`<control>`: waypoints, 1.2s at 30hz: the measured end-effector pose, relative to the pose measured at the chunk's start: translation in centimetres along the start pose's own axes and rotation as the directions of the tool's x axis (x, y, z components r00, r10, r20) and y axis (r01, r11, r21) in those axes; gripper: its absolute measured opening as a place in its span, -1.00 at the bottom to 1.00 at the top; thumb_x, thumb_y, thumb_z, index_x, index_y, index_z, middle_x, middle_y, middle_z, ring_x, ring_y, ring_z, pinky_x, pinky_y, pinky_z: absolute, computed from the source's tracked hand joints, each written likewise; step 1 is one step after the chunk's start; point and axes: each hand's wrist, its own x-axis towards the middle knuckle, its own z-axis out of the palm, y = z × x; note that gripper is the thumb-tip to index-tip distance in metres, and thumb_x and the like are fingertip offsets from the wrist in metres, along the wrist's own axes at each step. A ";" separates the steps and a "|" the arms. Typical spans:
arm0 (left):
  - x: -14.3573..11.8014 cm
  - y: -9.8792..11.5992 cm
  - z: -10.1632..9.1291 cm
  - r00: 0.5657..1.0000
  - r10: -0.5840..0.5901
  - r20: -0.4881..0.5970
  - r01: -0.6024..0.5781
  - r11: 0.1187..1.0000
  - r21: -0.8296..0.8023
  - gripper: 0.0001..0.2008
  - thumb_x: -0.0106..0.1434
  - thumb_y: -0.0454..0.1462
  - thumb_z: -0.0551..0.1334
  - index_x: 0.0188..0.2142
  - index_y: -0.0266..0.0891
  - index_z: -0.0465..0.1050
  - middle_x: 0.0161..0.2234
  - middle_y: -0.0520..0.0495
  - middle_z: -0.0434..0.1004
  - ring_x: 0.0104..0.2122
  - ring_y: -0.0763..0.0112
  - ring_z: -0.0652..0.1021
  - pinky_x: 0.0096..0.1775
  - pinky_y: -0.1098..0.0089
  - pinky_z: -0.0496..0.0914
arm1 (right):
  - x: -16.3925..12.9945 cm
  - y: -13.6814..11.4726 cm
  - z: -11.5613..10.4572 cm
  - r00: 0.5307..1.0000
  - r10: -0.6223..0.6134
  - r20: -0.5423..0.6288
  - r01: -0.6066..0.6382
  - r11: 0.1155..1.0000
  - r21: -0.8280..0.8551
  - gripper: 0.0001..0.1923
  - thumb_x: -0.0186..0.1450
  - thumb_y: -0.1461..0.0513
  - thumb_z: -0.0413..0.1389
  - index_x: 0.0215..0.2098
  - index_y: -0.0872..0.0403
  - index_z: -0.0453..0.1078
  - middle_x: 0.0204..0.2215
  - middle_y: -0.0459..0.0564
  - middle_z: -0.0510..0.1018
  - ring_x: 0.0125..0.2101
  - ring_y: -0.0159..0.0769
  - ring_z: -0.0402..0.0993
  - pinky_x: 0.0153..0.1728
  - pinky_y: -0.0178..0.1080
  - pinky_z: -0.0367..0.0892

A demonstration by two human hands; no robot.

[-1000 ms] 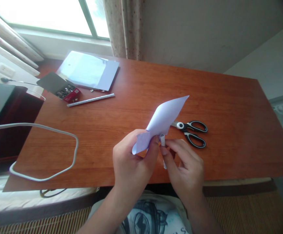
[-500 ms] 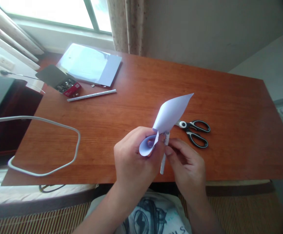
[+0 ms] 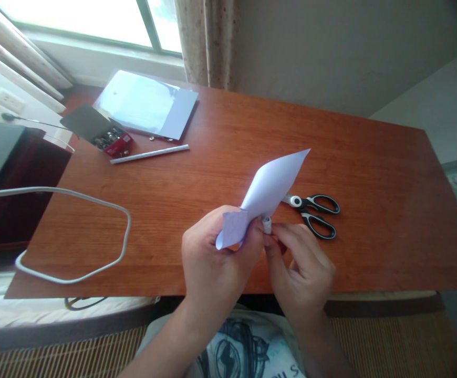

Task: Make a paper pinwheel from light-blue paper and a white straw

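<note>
Above the front part of the desk, my left hand point(image 3: 222, 257) is closed around a sheet of white paper point(image 3: 271, 181) bent into a curved, folded shape. One pointed end of the paper rises up and to the right; a folded flap shows over my left thumb. My right hand point(image 3: 301, 262) pinches a thin rolled paper tube point(image 3: 267, 224) close against the paper, beside my left thumb. Only the tube's upper end shows; the rest is hidden by my fingers. Just beyond my right hand lies a pair of scissors point(image 3: 311, 210) with black and white handles, its blades partly behind the paper.
A second paper tube point(image 3: 149, 154) lies at the back left, by an open red box point(image 3: 114, 142) of small metal pieces. Behind it is a stack of sheets in a clear sleeve point(image 3: 145, 105). A white cable point(image 3: 74, 195) loops over the desk's left side.
The paper has turned in my left hand, so its open loop now appears as a folded flap. The tube has tilted, and its lower end no longer shows below my fingers.
</note>
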 end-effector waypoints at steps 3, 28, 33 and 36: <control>-0.2 -0.2 -0.1 1.000 -0.013 0.011 0.013 0.999 -0.033 -0.82 0.21 -0.41 0.33 -0.49 -0.22 0.44 -0.55 0.14 0.45 -0.56 0.53 0.45 -0.48 0.49 0.34 | 0.1 -0.1 -0.2 1.000 -0.012 0.010 0.013 1.000 -0.028 -0.79 0.36 0.41 0.19 -0.12 0.00 0.53 -0.29 -0.01 0.64 -0.29 -0.25 0.52 -0.25 -0.18 0.45; -1.5 -0.6 0.0 0.982 0.187 -0.021 -0.186 0.981 0.064 -0.89 0.21 -0.40 0.36 -0.34 -0.19 0.48 -0.37 0.03 0.60 -0.42 0.44 0.57 -0.32 0.43 0.47 | 0.4 -1.4 -0.8 0.983 -0.135 -0.120 0.116 0.982 -0.152 -0.61 0.30 0.40 0.28 0.03 -0.08 0.52 -0.24 -0.03 0.69 -0.24 -0.20 0.65 -0.27 -0.18 0.57; -1.7 -0.4 0.1 0.986 0.163 -0.028 -0.161 0.986 0.051 -0.88 0.22 -0.41 0.35 -0.34 -0.18 0.46 -0.39 0.05 0.60 -0.44 0.45 0.56 -0.36 0.44 0.46 | 0.6 -1.4 -1.0 0.978 -0.163 -0.127 0.138 0.972 -0.188 -0.62 0.27 0.38 0.32 0.00 -0.10 0.54 -0.27 -0.07 0.71 -0.31 -0.22 0.65 -0.31 -0.18 0.58; -1.6 -0.3 0.2 0.986 0.161 -0.038 -0.159 0.986 0.046 -0.85 0.21 -0.42 0.35 -0.38 -0.19 0.42 -0.39 0.06 0.59 -0.44 0.47 0.56 -0.37 0.45 0.45 | 0.8 -1.4 -1.0 0.981 -0.164 -0.107 0.147 0.978 -0.147 -0.63 0.27 0.42 0.31 -0.02 -0.06 0.55 -0.26 -0.05 0.71 -0.30 -0.25 0.65 -0.31 -0.21 0.58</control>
